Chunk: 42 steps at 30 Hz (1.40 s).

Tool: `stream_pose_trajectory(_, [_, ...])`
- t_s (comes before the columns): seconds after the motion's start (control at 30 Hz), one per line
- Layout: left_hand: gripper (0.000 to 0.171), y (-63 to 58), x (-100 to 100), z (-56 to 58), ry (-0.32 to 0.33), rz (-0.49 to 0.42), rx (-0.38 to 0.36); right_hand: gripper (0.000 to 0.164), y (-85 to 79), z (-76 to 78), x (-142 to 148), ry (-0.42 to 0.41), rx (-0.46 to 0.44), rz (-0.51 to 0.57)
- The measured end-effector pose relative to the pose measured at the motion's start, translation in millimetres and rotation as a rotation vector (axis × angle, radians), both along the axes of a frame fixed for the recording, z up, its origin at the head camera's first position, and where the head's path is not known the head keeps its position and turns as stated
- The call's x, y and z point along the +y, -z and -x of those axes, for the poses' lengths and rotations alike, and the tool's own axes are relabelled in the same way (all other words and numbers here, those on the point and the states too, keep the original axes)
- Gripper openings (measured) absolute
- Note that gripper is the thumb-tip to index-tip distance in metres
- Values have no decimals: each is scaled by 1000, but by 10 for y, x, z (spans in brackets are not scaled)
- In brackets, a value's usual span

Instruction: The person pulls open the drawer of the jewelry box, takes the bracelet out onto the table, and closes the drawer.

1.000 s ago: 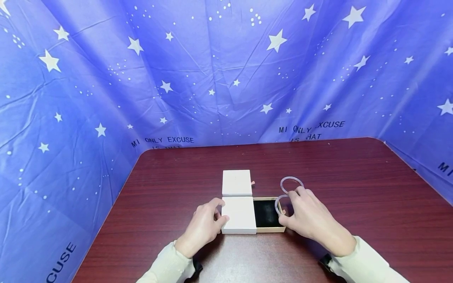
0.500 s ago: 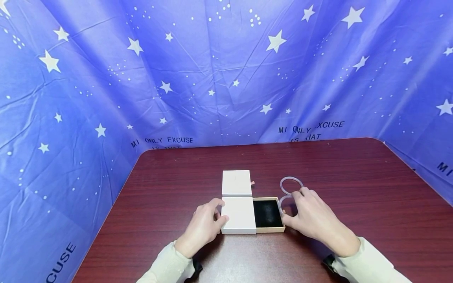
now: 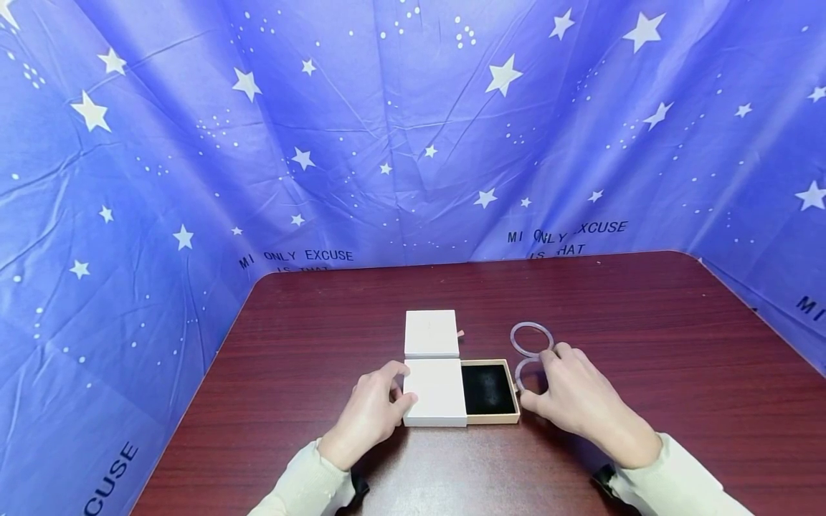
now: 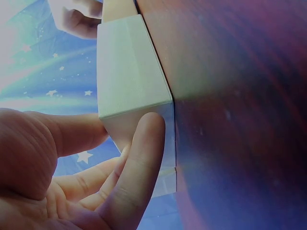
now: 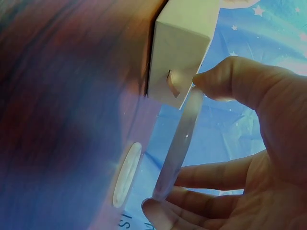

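A white drawer-style jewelry box [image 3: 434, 393] lies on the table, its drawer [image 3: 519, 416] slid out to the right with a black pad [image 3: 489, 389] inside. At the box's left end my left hand [image 3: 374, 405] holds it; the left wrist view has one fingertip on the top edge and another against the end face [image 4: 168, 139]. My right hand [image 3: 574, 390] pinches a pale lilac bangle [image 5: 180, 143] between thumb and fingers, just right of the drawer. Beyond it a second bangle [image 3: 513, 342] lies on the table. A pink pull tab [image 5: 172, 85] shows on the drawer front.
A smaller-looking white box [image 3: 431, 332] with its own pink tab stands directly behind the first one. The dark red wood table [image 3: 310, 315] reaches back to a blue star-printed curtain [image 3: 400, 143] that surrounds it.
My right hand has shifted slightly right, carrying the bangle from over the drawer's right edge to just beside it. My left hand and both boxes have stayed put.
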<state>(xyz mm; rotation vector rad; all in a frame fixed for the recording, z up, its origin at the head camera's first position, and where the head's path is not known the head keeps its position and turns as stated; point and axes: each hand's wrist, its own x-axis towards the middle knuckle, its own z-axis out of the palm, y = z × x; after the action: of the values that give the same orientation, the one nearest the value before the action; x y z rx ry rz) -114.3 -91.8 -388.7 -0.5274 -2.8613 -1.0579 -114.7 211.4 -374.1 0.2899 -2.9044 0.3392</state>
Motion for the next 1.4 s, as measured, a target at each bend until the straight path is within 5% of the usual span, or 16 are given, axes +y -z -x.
stream_pose_trajectory(1.4, [32,3,-2,7,-4,10,9,53,133,57,86,13,-87,-32])
